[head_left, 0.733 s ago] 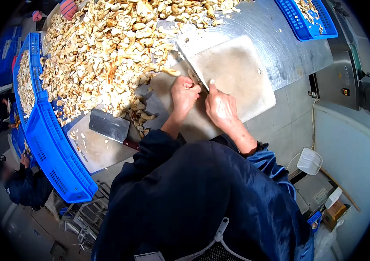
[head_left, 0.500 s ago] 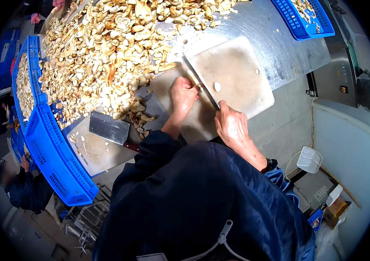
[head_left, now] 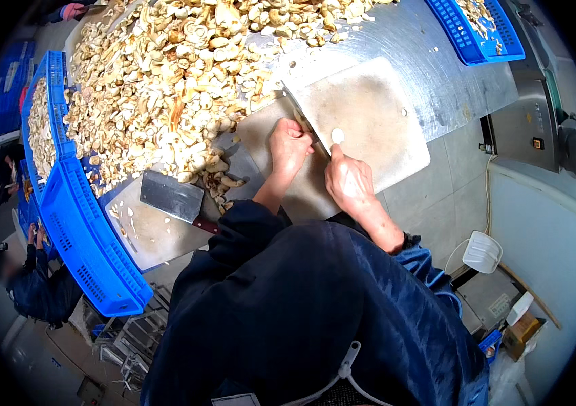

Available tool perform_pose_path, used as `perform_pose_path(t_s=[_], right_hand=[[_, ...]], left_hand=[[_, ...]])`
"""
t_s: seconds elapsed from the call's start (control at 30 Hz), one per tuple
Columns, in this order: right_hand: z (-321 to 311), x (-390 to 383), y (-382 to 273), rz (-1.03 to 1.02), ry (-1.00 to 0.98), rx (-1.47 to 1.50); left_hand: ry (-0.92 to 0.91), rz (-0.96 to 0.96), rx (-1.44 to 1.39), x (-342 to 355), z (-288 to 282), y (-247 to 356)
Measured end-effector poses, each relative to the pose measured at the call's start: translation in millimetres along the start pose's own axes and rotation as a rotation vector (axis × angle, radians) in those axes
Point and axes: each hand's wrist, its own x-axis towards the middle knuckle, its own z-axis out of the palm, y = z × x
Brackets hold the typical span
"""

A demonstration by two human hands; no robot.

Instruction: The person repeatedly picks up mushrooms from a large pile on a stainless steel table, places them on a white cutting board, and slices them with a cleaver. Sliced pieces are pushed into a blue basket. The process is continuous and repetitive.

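Note:
My left hand (head_left: 289, 149) is closed on a pale mushroom piece (head_left: 302, 120), pressing it to the white cutting board (head_left: 376, 108). My right hand (head_left: 351, 184) grips a knife whose blade (head_left: 293, 99) stands almost on edge, right beside that piece. The knife's handle is hidden in my fist. One thin mushroom slice (head_left: 337, 135) lies on the board just right of the blade. A large heap of cream and brown mushrooms (head_left: 159, 88) spreads beyond my left hand.
A cleaver (head_left: 171, 195) rests on a second board (head_left: 156, 237) at left. Blue crates (head_left: 95, 233) line the table's left edge; a blue basket (head_left: 467, 57) stands at the far right of the metal table (head_left: 430, 81). A co-worker (head_left: 37, 287) is at lower left.
My right hand has moved left with the knife, closer to my left hand, and the blade now stands more on edge. My left hand keeps its hold on the mushroom piece.

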Motion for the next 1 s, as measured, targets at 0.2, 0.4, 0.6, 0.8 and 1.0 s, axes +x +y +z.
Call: perform_pose_path(t_s=[0.2,0.4,0.6,0.8,1.0], right_hand=[[-26.5,10.8,4.3,-0.063,0.056,0.063],[-28.3,-35.8,4.3,-0.013,-0.016,0.057],[-19.1,-38.6,7.7,-0.004,-0.036,0.016],[-20.5,-32.7,7.7,-0.038,-0.04,0.035],[-8.6,-18.4,6.6,-0.014,-0.049,-0.01]], left_hand=[[-0.026,-0.05,-0.02,-1.9,-5.9,7.3],[-0.021,-0.037,0.019,-3.6,-0.4,15.7],[-0.022,-0.042,0.005,-1.1,-1.8,8.6],[-0.01,-0.002,0.008,-0.8,-1.5,6.4],[-0.027,-0.008,-0.022,-1.6,0.2,7.9]])
